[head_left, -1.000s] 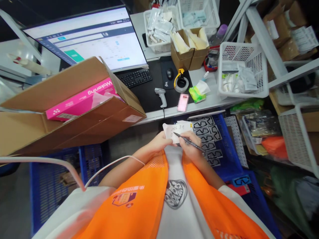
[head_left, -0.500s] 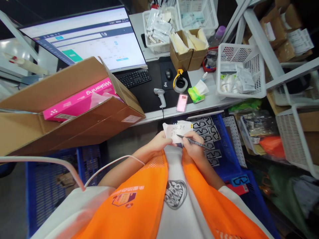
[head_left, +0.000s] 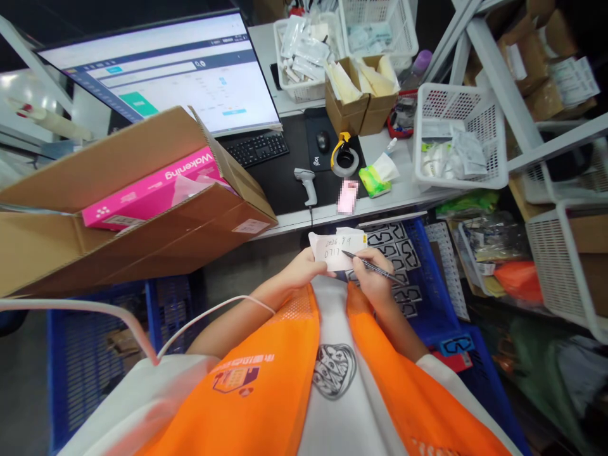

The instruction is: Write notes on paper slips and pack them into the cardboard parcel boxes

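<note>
My left hand point(head_left: 306, 268) is closed on the left side of a small white paper slip point(head_left: 335, 259), its thumb lying across the lower edge. Handwriting on the slip reads "2026.8.9" with "0717" beneath. In my right hand point(head_left: 373, 275) is a dark pen point(head_left: 377, 268), pinched between thumb and fingers. Its tip meets the paper just past the last digit. Below and right of the slip, a blue crate point(head_left: 434, 297) holds rows of black-and-white frame-shaped pieces point(head_left: 403, 253).
An open carton point(head_left: 228, 218) with a pink box point(head_left: 156, 190) stands at left before a monitor point(head_left: 190, 82). On the desk are a barcode scanner point(head_left: 304, 185), a tape roll point(head_left: 344, 163), a tissue pack point(head_left: 375, 180) and a white basket point(head_left: 460, 171). A white cable point(head_left: 204, 320) crosses my left forearm.
The pen tip has moved a little right and up along the second line. Another digit now follows "071". The slip has shifted very slightly.
</note>
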{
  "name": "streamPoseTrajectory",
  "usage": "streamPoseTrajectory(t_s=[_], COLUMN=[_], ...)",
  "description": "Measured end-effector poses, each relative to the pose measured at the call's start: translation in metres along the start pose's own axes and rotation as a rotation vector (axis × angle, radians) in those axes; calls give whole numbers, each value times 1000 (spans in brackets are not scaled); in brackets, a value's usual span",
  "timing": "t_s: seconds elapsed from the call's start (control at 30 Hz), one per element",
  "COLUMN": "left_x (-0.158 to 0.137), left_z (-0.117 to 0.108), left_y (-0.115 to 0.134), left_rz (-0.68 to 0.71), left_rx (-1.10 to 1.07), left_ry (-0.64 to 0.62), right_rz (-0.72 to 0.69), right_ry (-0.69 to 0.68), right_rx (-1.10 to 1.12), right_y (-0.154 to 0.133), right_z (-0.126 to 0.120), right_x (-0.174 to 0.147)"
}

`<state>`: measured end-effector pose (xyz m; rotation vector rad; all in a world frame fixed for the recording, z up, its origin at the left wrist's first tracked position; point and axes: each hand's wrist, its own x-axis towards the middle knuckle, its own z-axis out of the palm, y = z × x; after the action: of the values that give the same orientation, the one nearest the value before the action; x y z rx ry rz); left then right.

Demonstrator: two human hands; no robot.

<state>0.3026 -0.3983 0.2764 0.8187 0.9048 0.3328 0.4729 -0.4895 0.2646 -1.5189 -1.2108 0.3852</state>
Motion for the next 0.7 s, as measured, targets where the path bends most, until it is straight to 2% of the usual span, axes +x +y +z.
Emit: streamPoseTrajectory(t_s=[0.13,0.37,0.47,0.6,0.7], left_x=[0,-1,-2,-4,-5], left_z=[1,2,1,0,2], left_y=[0,2,1,-1,-1], left_rz=[-2,-16,-28,-31,-30], left_rx=[-12,18,13,-18,-29], left_ry=[-15,-9,-7,-6,-17], right_rz=[-19,38,56,71,-3], right_ry=[-45,10,-12,57,-52], right_rx=[32,51,139,251,198], right_y=[2,11,13,6,-4], right_z=[-2,-3,-4,-8,-8], right_x=[0,-4,-7,-12,-14])
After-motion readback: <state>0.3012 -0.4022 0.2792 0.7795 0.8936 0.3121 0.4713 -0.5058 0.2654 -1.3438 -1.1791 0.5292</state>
